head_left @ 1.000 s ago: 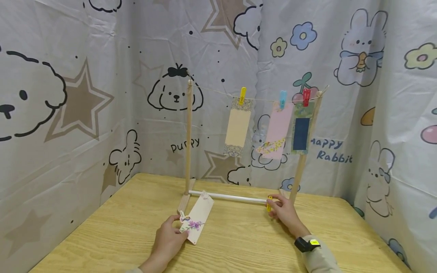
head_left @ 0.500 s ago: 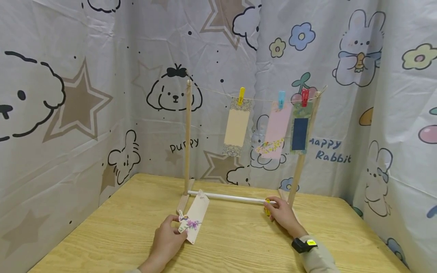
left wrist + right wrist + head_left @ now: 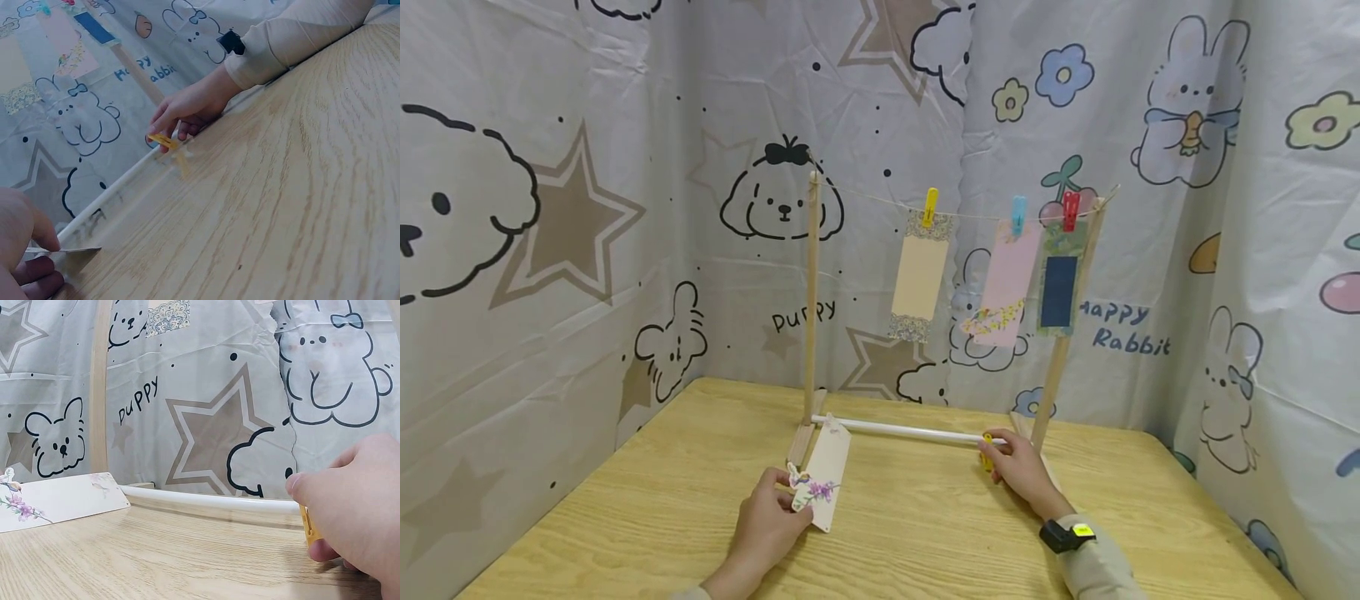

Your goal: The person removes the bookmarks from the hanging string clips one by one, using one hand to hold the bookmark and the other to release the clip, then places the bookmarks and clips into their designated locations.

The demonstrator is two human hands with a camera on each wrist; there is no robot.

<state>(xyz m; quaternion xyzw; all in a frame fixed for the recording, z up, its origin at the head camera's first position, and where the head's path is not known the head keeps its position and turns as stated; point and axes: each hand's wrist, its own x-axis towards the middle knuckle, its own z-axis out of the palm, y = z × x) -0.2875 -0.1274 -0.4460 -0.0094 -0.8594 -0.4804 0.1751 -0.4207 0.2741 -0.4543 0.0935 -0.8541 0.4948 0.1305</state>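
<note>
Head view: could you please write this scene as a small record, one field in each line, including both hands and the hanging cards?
Left hand: holds a cream card with purple flowers
Right hand: pinches a yellow clip near the white rod
Line: string between two wooden posts
Hanging, image left to right: beige card on another yellow clip; pink card on light blue clip; blue-and-green card on red clip
Surface: wood-grain table
Backdrop: cartoon-printed curtain
</note>
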